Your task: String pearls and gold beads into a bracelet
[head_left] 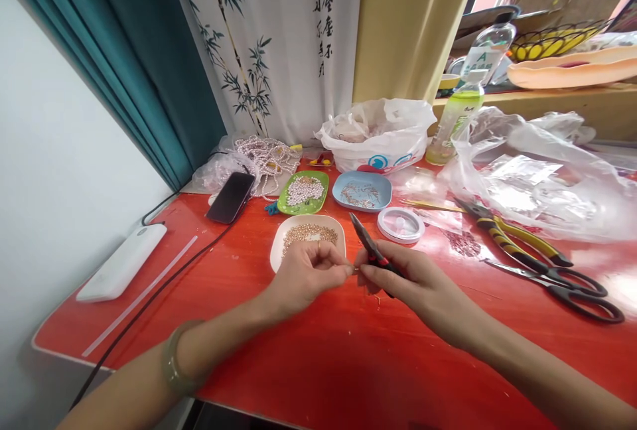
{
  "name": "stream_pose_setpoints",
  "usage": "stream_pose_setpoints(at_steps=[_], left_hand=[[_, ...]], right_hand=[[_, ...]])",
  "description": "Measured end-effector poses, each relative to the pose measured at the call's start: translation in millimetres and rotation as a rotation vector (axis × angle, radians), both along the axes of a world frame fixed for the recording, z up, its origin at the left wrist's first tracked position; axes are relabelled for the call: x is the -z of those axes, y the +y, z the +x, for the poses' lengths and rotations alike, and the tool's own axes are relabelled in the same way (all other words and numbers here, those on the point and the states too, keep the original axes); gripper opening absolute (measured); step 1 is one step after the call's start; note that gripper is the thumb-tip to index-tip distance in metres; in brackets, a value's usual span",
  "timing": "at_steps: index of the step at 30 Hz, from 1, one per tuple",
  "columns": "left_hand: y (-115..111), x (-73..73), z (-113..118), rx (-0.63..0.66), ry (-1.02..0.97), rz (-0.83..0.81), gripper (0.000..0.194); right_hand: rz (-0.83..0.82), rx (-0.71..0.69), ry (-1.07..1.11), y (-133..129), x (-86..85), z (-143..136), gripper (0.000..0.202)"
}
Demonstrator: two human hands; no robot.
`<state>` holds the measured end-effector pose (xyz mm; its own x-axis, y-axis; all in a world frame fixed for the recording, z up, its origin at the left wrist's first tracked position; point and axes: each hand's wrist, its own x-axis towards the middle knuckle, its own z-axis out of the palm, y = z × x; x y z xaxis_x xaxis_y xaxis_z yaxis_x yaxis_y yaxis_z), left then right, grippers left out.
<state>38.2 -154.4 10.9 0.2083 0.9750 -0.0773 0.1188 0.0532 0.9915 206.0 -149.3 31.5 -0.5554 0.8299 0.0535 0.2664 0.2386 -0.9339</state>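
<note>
In front of the dishes, my left hand [313, 274] pinches a tiny gold-coloured piece [355, 270], too small to name for certain. My right hand [398, 271] is closed around a pair of pliers [367, 239] with dark jaws pointing up and left; its thumb and fingertip meet the same tiny piece. Behind my left hand is a cream dish [277, 244] of gold beads. A green dish [323, 186] of pearly white beads and a blue dish [387, 184] with thin metal pins stand farther back. The round clear lid or case [401, 225] lies near the pliers' tips.
Yellow-black pliers [517, 237] and scissors [562, 284] lie at the right. A phone [231, 196], a white power bank [124, 263] and a black cable [164, 281] occupy the left. Plastic bags [383, 135], bead strands [263, 154] and bottles [455, 121] line the back of the red table [308, 363].
</note>
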Motion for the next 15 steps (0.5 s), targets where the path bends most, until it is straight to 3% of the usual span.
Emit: stream_pose_setpoints(at_steps=[8, 15], left_hand=[[-0.1, -0.7, 2.6, 0.007, 0.010, -0.018, 0.018], [-1.3, 0.4, 3.0, 0.028, -0.021, -0.035, 0.019]], right_hand=[[0.213, 0.053, -0.230, -0.5, 4.4, 3.9, 0.013], [0.346, 0.081, -0.282, -3.7, 6.5, 2.9, 0.016]])
